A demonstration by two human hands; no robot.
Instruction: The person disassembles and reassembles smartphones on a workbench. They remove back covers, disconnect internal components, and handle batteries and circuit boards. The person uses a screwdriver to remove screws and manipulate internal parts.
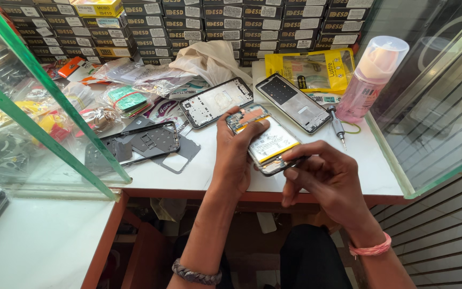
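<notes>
While your left hand (235, 152) grips the opened phone with its white battery and bare circuit board (263, 140) above the table's near edge, keep your right hand's (324, 179) fingers, seemingly pinching its near end, light and steady.

- Bright, even daylight; the white table (209, 171) shows only soft shadows under the hands.
- Glare on the glass panels (434, 101), right and upper left.
- Wide-angle bending at the frame edges.
- Centre sharp; the lower corners are slightly soft.
</notes>
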